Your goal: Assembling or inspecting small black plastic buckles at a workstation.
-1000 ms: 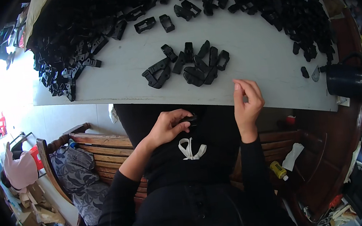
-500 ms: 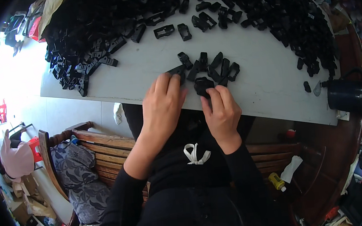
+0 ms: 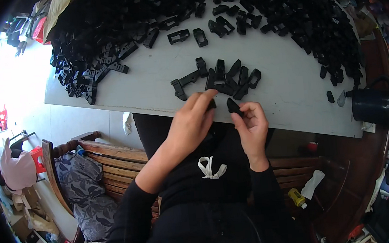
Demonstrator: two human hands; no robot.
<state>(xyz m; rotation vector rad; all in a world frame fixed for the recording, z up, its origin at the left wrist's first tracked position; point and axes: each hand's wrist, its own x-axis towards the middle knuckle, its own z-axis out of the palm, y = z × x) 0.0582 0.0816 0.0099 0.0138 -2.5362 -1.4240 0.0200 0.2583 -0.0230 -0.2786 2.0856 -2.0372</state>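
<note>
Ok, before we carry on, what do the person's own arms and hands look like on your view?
Both arms wear plain black long sleeves: the left sleeve ends partway along the forearm, the right sleeve nearer the wrist. The left hand and right hand are bare, without gloves. No watch, bracelet or cable shows.

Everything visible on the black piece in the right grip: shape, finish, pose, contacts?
The black piece looks like matte moulded plastic. The visible part is an elongated wedge narrowing to a blunt tip; the right grip pinches and hides its lower end, so any holes or joints there can't be told. It tilts, tip up and slightly left in the picture, seen against the grey tabletop near its front edge. Whether it touches that surface is unclear.
</note>
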